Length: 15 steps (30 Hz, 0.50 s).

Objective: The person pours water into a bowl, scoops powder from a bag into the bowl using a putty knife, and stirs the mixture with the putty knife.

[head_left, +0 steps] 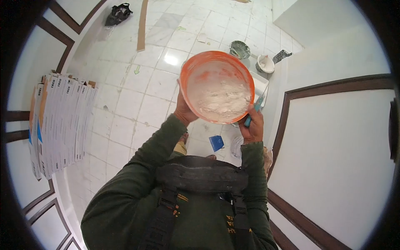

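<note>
Well, left hand (185,107) and right hand (255,125) (with turquoise handle (258,103)) grip the orange bowl (216,79) between them.

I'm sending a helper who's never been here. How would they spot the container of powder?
Above the white tiled floor, two dark green sleeves reach forward. Between the left hand and right hand is a round container of pale powder. Its bright orange rim sets it apart from the dark tub and white-rimmed tub beyond.

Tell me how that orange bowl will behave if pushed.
The orange bowl would probably tip, being held at its sides by the left hand and right hand. Its pale, loose-looking powder would likely slide, perhaps spilling, since the top is open.
</note>
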Available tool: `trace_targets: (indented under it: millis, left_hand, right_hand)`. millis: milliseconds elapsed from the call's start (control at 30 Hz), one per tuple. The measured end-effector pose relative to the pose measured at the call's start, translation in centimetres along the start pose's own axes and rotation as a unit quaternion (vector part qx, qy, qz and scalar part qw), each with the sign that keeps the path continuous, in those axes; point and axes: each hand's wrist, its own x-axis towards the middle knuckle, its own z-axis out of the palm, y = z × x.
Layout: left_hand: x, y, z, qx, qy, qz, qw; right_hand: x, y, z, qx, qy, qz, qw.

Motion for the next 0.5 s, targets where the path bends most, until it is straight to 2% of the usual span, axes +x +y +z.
trace_targets:
  millis: [67,133,233,333,433,500]
  left_hand:
    - [-0.4,-1.2,0.4,-0.015,-0.025,0.006,1.0]
    - [-0.1,-1.3,-0.2,-0.167,-0.092,-0.044,0.981]
    - [0.2,-1.7,0.1,-0.27,-0.134,-0.102,0.948]
    - [1.2,-3.5,-3.1,-0.154,-0.037,-0.068,0.985]
    - [0.8,-2.7,-1.6,-0.206,-0.082,-0.09,0.971]
    - [0.7,-3.0,-2.3,-0.091,-0.045,-0.064,0.993]
  right_hand:
    - [-0.1,-0.2,0.1,-0.016,-0.009,0.002,1.0]
    - [0.0,-0.6,0.2,-0.026,-0.012,0.01,1.0]
    - [-0.3,-0.9,1.4,-0.026,0.009,0.011,1.0]
    - [-0.1,-0.7,0.7,-0.034,0.018,0.015,0.999]
    - [-0.2,-1.5,0.5,-0.128,0.03,0.018,0.991]
    - [-0.7,-2.0,0.8,-0.188,0.049,0.003,0.981]
